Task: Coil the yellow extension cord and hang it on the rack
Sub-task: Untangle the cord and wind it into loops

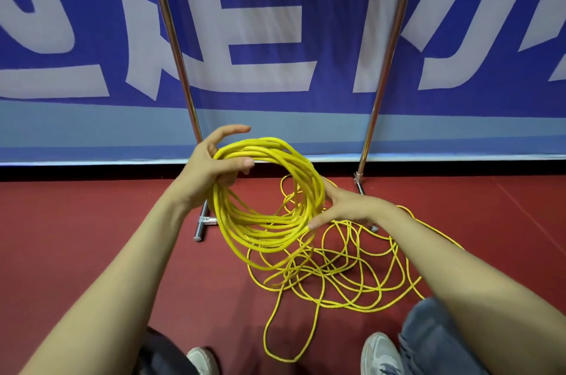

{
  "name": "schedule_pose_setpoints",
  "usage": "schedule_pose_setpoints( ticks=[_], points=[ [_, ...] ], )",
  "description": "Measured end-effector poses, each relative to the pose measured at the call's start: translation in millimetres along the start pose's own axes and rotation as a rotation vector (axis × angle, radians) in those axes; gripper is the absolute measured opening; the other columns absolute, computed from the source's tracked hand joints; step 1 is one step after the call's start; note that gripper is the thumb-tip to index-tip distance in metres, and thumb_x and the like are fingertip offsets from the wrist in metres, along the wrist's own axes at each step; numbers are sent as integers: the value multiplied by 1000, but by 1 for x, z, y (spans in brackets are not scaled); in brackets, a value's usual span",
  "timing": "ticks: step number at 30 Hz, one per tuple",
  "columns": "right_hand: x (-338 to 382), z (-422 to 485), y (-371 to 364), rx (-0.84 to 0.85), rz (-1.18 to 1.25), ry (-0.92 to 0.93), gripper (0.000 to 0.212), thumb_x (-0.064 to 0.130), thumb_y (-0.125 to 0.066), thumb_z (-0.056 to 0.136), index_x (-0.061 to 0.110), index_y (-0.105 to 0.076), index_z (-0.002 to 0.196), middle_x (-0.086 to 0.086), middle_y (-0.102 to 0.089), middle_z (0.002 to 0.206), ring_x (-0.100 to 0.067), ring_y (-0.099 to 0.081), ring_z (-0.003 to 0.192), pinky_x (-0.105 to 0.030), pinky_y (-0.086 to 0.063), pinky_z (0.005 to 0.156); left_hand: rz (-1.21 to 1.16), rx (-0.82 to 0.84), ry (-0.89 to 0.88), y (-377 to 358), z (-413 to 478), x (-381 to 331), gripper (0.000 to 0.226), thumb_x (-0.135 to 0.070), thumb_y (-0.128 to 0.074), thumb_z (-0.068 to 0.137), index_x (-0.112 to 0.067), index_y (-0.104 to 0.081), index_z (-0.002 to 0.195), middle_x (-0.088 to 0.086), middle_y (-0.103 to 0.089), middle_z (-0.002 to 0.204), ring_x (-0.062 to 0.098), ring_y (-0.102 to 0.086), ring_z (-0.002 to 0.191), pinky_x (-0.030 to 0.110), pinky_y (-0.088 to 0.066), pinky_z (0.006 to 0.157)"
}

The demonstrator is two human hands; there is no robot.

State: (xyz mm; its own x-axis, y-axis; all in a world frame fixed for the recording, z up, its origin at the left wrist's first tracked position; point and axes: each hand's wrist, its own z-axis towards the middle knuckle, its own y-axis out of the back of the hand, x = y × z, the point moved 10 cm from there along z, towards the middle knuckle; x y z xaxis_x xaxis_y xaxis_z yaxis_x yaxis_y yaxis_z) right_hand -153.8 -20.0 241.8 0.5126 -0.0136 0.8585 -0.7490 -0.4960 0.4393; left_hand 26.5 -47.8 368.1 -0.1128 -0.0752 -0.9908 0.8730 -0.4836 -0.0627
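Red floor (92, 221) holds tangled yellow extension cord (257, 230) beside rack (173, 37).

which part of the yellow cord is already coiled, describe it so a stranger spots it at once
Find the two metal rack poles before the blue and white banner. Between them, raised above the red floor, the left hand and right hand hold the coiled ring of yellow cord. Unlike the loose tangle sprawled on the floor below, its strands run together in one round bundle.

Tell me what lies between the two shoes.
Head view: a loose loop of yellow cord on the red floor, between the left shoe and the right shoe.
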Motion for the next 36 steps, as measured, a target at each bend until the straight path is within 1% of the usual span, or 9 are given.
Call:
schedule_pose_setpoints(
  ticks=[3,5,11,15,20,22,27,31,36],
  points=[
    [11,8,6,-87,74,75,125,38,-91,53,51,-3,142,10,-18,155,-9,-19,143,-42,-23,118,-62,30,-9,4,-1,-4,79,-24,-90,51,-18,-54,120,-7,-51,51,4,-33,38,14,-25,39],
    [15,9,8,-68,79,80,133,45,-91,45,53,1,141,6,-13,158,-10,-16,145,-39,-23,118,-96,35,-7,7,-2,-4,65,-16,-78,58,-16,-53,118,-8,-47,50,2,-35,36,15,-23,39],
    [8,6,8,-69,54,6,65,19,-83,70,8,-45,122,-4,-64,111,-13,-64,101,-34,-50,96,-95,-84,-10,21,0,-2,56,-18,-78,58,-20,-58,111,-3,-50,52,7,-28,38,15,-24,38],
    [11,5,23,-232,175,59,34,21,-70,84,14,-50,112,-12,-66,112,-23,-66,101,-37,-52,92,-167,-288,-24,37,2,4,52,-11,-77,64,-17,-54,111,-3,-55,54,6,-29,37,15,-23,37],
    [-10,14,5,-170,94,-29,103,48,-89,50,37,-22,128,7,-55,125,-14,-56,117,-39,-42,104,-217,-291,-96,33,5,-5,39,-7,-66,73,-16,-51,108,-5,-51,52,5,-28,36,14,-22,37],
    [-17,20,0,-216,152,-40,110,44,-90,48,38,-15,129,2,-55,127,-19,-59,115,-42,-45,103,-223,-284,-112,33,6,-7,38,-7,-65,74,-15,-50,108,-4,-51,53,4,-28,35,14,-23,36],
    [-21,8,14,-133,11,-103,86,49,-82,63,31,-30,130,0,-66,97,-10,-65,82,-28,-49,80,-191,-359,-119,49,3,-8,40,-2,-65,82,-14,-47,115,-5,-52,53,5,-29,36,15,-23,36],
    [-15,-11,66,-380,121,28,8,21,-69,85,15,-64,86,0,-59,69,-11,-54,62,-23,-43,64,-100,-380,-24,62,2,2,43,-7,-74,76,-13,-52,113,-4,-51,55,8,-28,39,18,-20,40],
    [-21,-23,103,-685,241,50,21,19,-54,96,14,-65,79,0,-53,59,-5,-47,46,-16,-39,52,-90,-312,57,55,2,16,26,-26,-70,77,-16,-57,97,0,-53,57,6,-29,37,15,-24,37]
  ],
)
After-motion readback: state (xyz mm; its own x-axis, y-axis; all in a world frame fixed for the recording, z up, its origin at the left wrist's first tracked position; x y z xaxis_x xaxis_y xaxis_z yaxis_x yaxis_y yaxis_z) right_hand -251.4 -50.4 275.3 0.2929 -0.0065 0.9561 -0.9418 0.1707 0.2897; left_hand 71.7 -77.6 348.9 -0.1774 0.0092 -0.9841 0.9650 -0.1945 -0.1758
